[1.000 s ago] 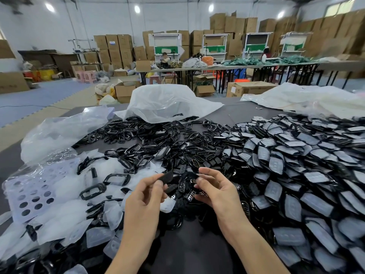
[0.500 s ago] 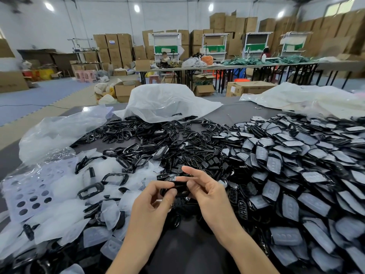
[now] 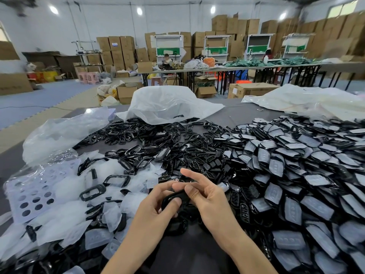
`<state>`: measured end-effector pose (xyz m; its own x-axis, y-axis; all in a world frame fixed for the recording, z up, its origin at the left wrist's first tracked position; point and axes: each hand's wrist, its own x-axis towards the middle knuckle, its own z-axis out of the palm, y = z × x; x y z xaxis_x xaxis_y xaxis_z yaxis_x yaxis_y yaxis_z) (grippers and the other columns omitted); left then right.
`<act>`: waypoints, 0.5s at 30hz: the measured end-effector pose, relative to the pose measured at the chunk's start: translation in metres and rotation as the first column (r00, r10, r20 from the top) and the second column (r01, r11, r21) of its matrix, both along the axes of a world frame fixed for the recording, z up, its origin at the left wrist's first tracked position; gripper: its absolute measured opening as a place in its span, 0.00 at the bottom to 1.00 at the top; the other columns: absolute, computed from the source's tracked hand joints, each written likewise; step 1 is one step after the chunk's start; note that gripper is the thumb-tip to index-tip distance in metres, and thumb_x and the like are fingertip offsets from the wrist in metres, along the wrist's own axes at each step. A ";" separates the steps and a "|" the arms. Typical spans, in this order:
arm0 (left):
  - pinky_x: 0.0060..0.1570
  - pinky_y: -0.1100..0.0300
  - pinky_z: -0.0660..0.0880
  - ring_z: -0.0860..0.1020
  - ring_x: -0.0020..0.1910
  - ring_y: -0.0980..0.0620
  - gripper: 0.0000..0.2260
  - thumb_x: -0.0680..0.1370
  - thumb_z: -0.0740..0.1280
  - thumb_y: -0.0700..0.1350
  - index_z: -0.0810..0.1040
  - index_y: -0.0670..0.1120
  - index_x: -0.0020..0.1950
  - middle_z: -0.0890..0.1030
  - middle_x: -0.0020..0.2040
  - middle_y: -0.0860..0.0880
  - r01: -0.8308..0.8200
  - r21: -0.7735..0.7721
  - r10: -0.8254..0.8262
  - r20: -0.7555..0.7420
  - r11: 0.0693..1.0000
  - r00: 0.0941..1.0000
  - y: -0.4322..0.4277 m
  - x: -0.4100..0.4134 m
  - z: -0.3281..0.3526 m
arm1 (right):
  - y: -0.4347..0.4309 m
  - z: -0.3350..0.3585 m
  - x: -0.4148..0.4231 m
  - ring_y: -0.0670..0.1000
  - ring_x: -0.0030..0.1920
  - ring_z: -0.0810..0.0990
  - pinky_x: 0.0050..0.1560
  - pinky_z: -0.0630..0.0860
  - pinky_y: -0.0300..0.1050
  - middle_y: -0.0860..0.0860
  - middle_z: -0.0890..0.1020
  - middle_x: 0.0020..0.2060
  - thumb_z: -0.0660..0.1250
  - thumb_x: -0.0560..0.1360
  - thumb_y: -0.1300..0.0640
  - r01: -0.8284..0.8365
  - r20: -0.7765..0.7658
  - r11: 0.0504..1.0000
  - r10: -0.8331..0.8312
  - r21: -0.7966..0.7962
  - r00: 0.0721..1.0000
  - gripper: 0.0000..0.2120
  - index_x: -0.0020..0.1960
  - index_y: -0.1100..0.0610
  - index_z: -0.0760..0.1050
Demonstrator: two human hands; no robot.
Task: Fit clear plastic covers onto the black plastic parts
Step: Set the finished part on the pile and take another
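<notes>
This is a big hall with white walls [image 3: 98, 20] and bright round lights [image 3: 53, 9] up high. A window [image 3: 343, 8] sits at the far right. Brown cardboard boxes [image 3: 116, 46] are piled tall along the far wall. A long table [image 3: 197, 69] stands far off, with white shelf frames [image 3: 167, 47] behind it. The floor [image 3: 29, 99] on the left is blue-grey, with pink stools [image 3: 88, 78] on it.

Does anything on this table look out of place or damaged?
Nothing looks damaged. Only oddity: a few black frames lie strewn among the clear covers at left, apart from the black pile.
</notes>
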<state>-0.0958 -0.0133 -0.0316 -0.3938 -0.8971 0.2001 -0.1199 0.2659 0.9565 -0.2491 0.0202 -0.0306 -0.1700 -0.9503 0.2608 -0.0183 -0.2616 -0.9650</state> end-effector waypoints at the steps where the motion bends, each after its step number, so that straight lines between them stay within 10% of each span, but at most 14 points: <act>1: 0.46 0.58 0.78 0.80 0.41 0.53 0.13 0.79 0.68 0.39 0.78 0.54 0.59 0.85 0.47 0.52 -0.018 -0.012 0.018 0.014 1.000 1.000 0.000 -0.001 0.000 | 0.000 -0.001 0.000 0.44 0.60 0.81 0.67 0.71 0.42 0.48 0.87 0.50 0.62 0.82 0.64 0.004 -0.015 1.000 -0.004 0.004 1.000 0.16 0.65 0.47 0.76; 10: 0.53 0.46 0.76 0.79 0.43 0.50 0.18 0.78 0.68 0.36 0.76 0.55 0.63 0.84 0.47 0.49 -0.005 0.038 0.004 0.008 0.999 1.000 -0.001 0.000 -0.001 | 0.002 -0.001 0.007 0.40 0.57 0.81 0.58 0.70 0.27 0.41 0.86 0.47 0.61 0.82 0.66 0.081 -0.208 0.993 -0.097 -0.084 0.973 0.24 0.61 0.36 0.77; 15: 0.41 0.60 0.78 0.79 0.37 0.55 0.15 0.76 0.70 0.35 0.81 0.53 0.57 0.83 0.42 0.49 -0.060 0.047 0.062 -0.057 0.997 0.996 0.000 -0.002 0.001 | 0.003 0.000 0.009 0.43 0.61 0.80 0.61 0.71 0.30 0.41 0.86 0.52 0.63 0.82 0.63 0.061 -0.165 0.989 -0.083 -0.135 0.983 0.23 0.65 0.37 0.74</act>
<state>-0.0974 -0.0134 -0.0311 -0.3267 -0.9279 0.1798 -0.0778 0.2160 0.9733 -0.2399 0.0229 -0.0306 -0.1797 -0.8937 0.4112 -0.2027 -0.3754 -0.9044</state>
